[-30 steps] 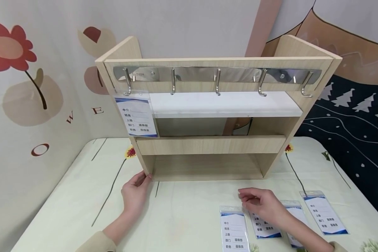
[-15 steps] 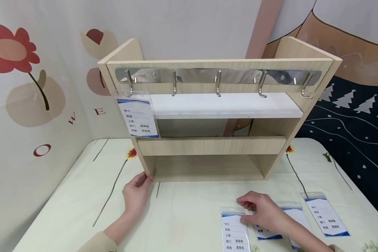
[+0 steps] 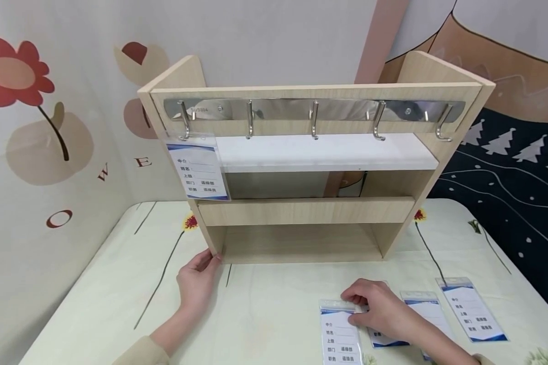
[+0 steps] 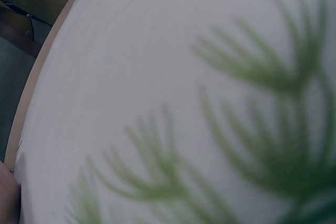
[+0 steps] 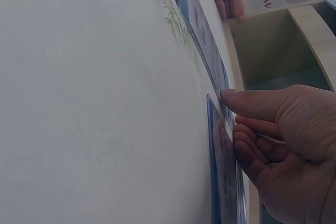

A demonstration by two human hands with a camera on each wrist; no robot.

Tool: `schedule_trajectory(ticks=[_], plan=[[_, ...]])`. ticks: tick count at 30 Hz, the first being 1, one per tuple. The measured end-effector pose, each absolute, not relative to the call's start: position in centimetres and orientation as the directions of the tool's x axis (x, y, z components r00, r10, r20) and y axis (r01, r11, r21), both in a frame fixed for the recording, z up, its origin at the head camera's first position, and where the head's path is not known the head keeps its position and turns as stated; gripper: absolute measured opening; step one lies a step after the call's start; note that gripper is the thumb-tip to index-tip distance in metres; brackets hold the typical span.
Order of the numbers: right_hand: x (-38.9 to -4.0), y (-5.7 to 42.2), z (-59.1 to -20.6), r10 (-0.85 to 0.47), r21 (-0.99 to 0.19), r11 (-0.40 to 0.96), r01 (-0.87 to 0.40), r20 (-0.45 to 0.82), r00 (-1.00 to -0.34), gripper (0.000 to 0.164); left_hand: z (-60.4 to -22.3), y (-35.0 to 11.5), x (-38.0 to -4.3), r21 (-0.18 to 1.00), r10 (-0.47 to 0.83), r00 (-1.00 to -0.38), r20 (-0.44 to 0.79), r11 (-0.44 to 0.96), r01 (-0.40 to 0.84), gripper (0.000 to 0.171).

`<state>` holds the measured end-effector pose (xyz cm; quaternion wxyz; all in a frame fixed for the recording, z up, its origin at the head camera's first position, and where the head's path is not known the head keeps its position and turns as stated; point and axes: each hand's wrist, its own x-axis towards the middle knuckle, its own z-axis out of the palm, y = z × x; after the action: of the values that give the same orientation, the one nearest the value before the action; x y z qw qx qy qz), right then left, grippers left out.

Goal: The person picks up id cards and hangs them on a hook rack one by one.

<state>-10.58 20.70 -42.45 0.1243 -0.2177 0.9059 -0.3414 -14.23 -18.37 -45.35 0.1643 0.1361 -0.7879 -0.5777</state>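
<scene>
At the lower left corner of a wooden shelf rack, my left hand grips the side panel's foot between thumb and fingers. My right hand pinches the upper right edge of a plastic badge holder lying flat on the cloth. In the right wrist view, its thumb presses on that badge's edge. Partly under the right hand lies a second badge holder. Another badge holder hangs from the leftmost hook of a metal hook strip along the rack's top front.
Two more badge holders lie to the right: one badge holder partly behind the wrist, another badge holder farther out. A flower-printed cloth covers the table. Behind stands a patterned wall, with a dark curtain at right.
My right hand has shifted slightly left and down, and its thumb has come onto the leftmost lying badge holder's edge. The left hand stays at the rack's corner.
</scene>
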Motion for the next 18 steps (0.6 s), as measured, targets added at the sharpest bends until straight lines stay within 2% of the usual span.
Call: schedule_trajectory(ticks=[9,18], plan=[[-10.28,20.75,-42.62,-0.467,-0.680,0.655,-0.331,-0.019,-0.884,0.027,-45.38,-18.12,-14.15,0.954,-0.405,-0.907,0.118,0.299,-0.010,0.030],[-10.36,20.30,-42.37,-0.467,-0.661,0.672,-0.334,-0.027,-0.884,0.025,-45.42,-18.26,-14.24,0.952,-0.407,-0.906,0.116,0.305,-0.015,0.030]])
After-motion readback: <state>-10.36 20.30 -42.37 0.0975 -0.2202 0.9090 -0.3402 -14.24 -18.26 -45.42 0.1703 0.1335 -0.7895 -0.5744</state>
